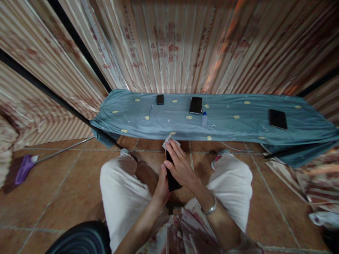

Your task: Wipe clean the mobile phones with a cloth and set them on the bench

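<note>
Between my knees, my left hand [161, 188] grips a black smartphone [173, 182] by its left side, its dark screen facing up. Over the phone's upper end lies my right hand [181, 167], fingers pressed on a pale cloth or wipe [167, 141] that sticks out past the top edge. The fingers hide much of the upper screen. A little beyond my hands is the front edge of a low bench covered in teal fabric [159, 123].
On the fabric lie a small black device [160, 100], a black tablet-like device [196, 105] and another dark device [278, 119]. A clear bottle with a blue cap [204, 120] is near the middle one. A purple broom [25, 169] rests on the tiles; striped curtains [169, 46] hang behind.
</note>
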Available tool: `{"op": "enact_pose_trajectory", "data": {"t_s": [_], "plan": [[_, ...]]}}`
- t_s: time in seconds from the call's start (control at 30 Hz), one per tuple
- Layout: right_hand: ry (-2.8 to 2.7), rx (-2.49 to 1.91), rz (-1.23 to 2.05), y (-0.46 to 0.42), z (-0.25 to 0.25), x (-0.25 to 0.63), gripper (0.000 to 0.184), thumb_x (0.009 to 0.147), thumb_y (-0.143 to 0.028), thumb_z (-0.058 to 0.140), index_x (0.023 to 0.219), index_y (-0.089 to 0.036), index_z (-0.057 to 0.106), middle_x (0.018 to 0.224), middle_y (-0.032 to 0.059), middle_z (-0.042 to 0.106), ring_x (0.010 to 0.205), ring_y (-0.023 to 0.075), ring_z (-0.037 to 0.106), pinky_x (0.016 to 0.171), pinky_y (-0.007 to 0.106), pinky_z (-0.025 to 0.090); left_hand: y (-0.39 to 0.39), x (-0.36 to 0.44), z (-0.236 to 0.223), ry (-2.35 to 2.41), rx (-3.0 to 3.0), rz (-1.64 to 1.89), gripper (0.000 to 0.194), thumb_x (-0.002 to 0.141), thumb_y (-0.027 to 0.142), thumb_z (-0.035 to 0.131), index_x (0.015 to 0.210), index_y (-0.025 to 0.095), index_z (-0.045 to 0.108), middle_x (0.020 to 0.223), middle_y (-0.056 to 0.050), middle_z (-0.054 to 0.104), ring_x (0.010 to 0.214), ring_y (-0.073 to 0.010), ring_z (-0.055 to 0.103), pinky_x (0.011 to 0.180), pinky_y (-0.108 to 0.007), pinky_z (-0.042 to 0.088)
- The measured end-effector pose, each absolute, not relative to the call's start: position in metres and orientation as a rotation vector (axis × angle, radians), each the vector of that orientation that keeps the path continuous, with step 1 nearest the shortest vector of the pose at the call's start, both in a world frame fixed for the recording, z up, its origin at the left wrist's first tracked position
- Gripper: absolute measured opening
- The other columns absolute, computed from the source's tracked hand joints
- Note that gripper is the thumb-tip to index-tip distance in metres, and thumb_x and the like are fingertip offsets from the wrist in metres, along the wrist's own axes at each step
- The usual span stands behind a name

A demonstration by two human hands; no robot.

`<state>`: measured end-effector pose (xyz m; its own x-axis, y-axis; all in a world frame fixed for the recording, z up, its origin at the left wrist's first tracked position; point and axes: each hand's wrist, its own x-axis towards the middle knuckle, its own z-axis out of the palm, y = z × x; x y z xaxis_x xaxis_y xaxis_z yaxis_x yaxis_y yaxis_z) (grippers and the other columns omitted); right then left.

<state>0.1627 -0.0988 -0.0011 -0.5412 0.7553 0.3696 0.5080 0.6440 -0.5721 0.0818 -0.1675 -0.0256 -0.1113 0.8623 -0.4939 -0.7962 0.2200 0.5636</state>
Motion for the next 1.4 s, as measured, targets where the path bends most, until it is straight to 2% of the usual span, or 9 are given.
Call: {"op": "enact_pose_trajectory", "data": {"t_s": [0.13,0.3,0.43,0.67,0.87,1.03,1.17,1.27,1.4], "plan": [[-2.276,-0.971,0.534,-0.095,0.002,0.165,0.055,0.095,-0.028,0.041,0.147,-0.016,0.031,0.155,0.0124,0.029,0.145,0.0222,0.022,0.118,0.046,0.027,-0.164,0.081,-0.022,0.983,0.160,1.453,0.042,0.088,0.046,0.053,0.114,0.016,0.068,0.130,-0.010,0.063,0.139,-0.0234,0.036,0.113,-0.038,0.031],[-2.319,-0.923,0.522,-0.105,-0.002,0.169,0.052,0.095,-0.030,0.045,0.144,-0.016,0.037,0.154,0.0145,0.030,0.145,0.0250,0.023,0.115,0.048,0.032,-0.164,0.078,-0.017,1.045,0.117,1.444,0.038,0.095,0.037,0.042,0.101,0.017,0.074,0.120,-0.008,0.069,0.137,-0.0228,0.039,0.110,-0.032,0.033],[-2.349,-0.871,0.539,-0.125,-0.007,0.174,0.052,0.094,-0.030,0.047,0.143,-0.015,0.038,0.153,0.0168,0.031,0.144,0.0262,0.024,0.113,0.050,0.036,-0.165,0.075,-0.021,1.043,0.145,1.476,0.036,0.093,0.039,0.046,0.103,0.019,0.074,0.123,-0.005,0.067,0.138,-0.0208,0.038,0.111,-0.026,0.030],[-2.408,-0.817,0.472,-0.133,-0.012,0.174,0.056,0.093,-0.034,0.050,0.143,-0.011,0.038,0.152,0.0191,0.032,0.145,0.0269,0.020,0.113,0.050,0.035,-0.160,0.070,-0.025,1.059,0.172,1.527,0.035,0.090,0.043,0.051,0.104,0.018,0.072,0.129,-0.007,0.064,0.140,-0.0179,0.035,0.116,-0.029,0.021],[-2.366,-0.924,0.439,-0.103,-0.006,0.166,0.056,0.096,-0.038,0.043,0.144,-0.012,0.036,0.153,0.0173,0.031,0.145,0.0257,0.023,0.114,0.048,0.032,-0.161,0.072,-0.026,1.158,0.142,1.485,0.026,0.087,0.034,0.058,0.094,0.016,0.074,0.113,-0.008,0.072,0.134,-0.0216,0.043,0.113,-0.034,0.029],[-2.334,-0.918,0.519,-0.093,-0.005,0.167,0.057,0.097,-0.036,0.040,0.149,-0.018,0.027,0.155,0.0117,0.029,0.145,0.0225,0.022,0.116,0.046,0.029,-0.163,0.073,-0.023,1.188,0.167,1.446,0.029,0.086,0.038,0.060,0.096,0.015,0.074,0.107,-0.009,0.074,0.126,-0.0238,0.053,0.110,-0.037,0.035],[-2.238,-0.945,0.611,-0.091,-0.012,0.172,0.057,0.098,-0.034,0.034,0.152,-0.020,0.019,0.156,0.0099,0.029,0.145,0.0205,0.023,0.117,0.046,0.028,-0.165,0.073,-0.016,1.162,0.132,1.420,0.032,0.081,0.041,0.065,0.100,0.017,0.074,0.099,-0.007,0.076,0.117,-0.0259,0.060,0.099,-0.037,0.047],[-2.131,-0.964,0.717,-0.088,-0.017,0.176,0.054,0.100,-0.036,0.030,0.151,-0.023,0.022,0.155,0.0074,0.031,0.144,0.0177,0.025,0.118,0.043,0.027,-0.166,0.071,-0.010,1.123,0.091,1.398,0.034,0.079,0.041,0.067,0.104,0.018,0.072,0.094,-0.006,0.076,0.107,-0.0278,0.065,0.090,-0.039,0.053],[-1.948,-1.011,0.875,-0.083,-0.023,0.177,0.050,0.101,-0.039,0.021,0.148,-0.023,0.031,0.152,0.0056,0.038,0.141,0.0156,0.032,0.116,0.040,0.031,-0.165,0.071,-0.005,1.090,0.064,1.393,0.029,0.085,0.038,0.060,0.104,0.019,0.071,0.095,-0.006,0.076,0.104,-0.0255,0.067,0.087,-0.038,0.055]]}}
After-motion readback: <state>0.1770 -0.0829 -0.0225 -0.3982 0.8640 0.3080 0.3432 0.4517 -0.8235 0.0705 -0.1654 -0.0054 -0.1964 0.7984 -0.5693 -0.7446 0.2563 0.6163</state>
